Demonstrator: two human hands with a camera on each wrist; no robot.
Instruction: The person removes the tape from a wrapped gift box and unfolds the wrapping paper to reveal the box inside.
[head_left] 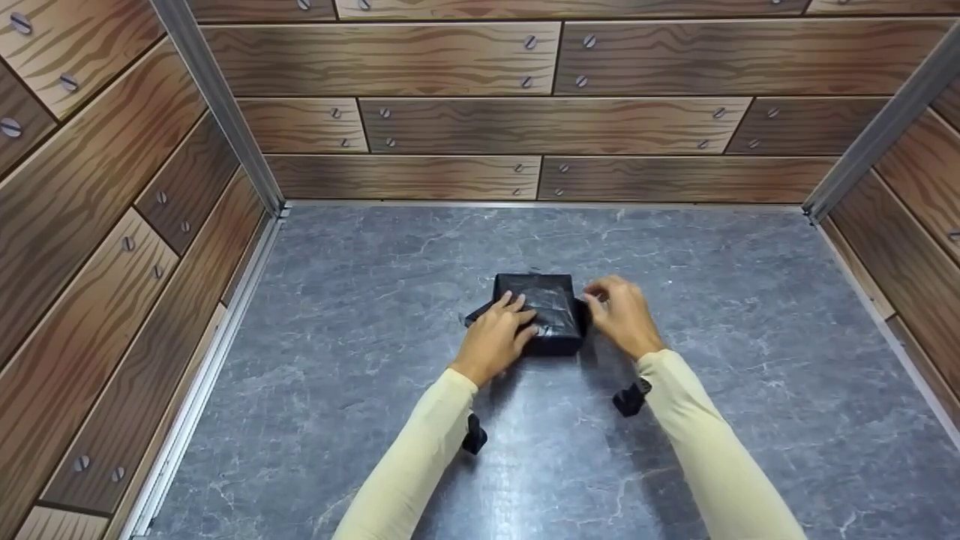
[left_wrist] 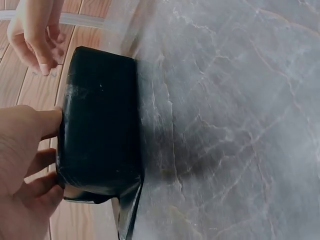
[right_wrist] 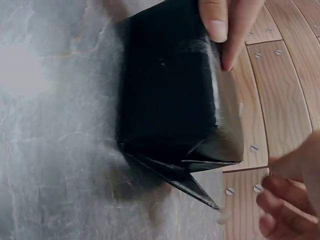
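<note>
A box wrapped in shiny black plastic [head_left: 551, 343] sits on the grey marbled surface. Loose folded flaps of the wrapping stick out at its left and right ends; the right-end flap [right_wrist: 192, 187] forms a pointed triangle. My left hand [head_left: 495, 334] rests on top of the box with its fingers spread, and in the left wrist view its fingertips touch the upper edge. Beside the right end is my right hand [head_left: 621, 311], thumb and fingers loosely bent. In the right wrist view it stands apart from the flap, and nothing shows between its fingers.
Wood-plank-patterned walls [head_left: 450, 60] enclose the grey work surface [head_left: 360, 300] at the back and both sides. Metal rails [head_left: 217, 112] run along the corners and edges. A small black wrist camera [head_left: 630, 397] hangs at each sleeve.
</note>
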